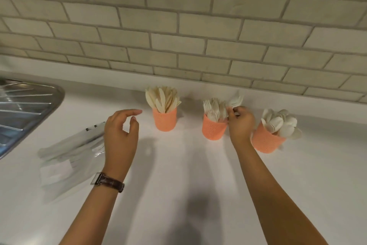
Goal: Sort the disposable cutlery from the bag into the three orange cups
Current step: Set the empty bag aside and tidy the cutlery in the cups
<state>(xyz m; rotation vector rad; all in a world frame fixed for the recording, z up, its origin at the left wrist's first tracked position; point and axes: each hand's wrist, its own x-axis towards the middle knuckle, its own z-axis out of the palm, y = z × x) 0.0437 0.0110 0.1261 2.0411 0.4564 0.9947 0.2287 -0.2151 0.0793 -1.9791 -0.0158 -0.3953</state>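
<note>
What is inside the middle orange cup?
Tines-up white disposable forks fill the middle orange perforated cup; the right hand, pinching some, covers its right rim, and the cup wall hides their handles.

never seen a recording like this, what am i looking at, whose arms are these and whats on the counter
There is no machine: this is one picture from a camera worn on a person's head, looking down at their two bare hands. On the white counter stand three orange cups: the left cup holds knives, the middle cup forks, the right cup spoons. A clear plastic bag lies on the left, beside a metal sink drainer. The left hand hovers open and holds nothing. The right hand pinches pale cutlery, apparently spoons, at the middle cup.
</note>
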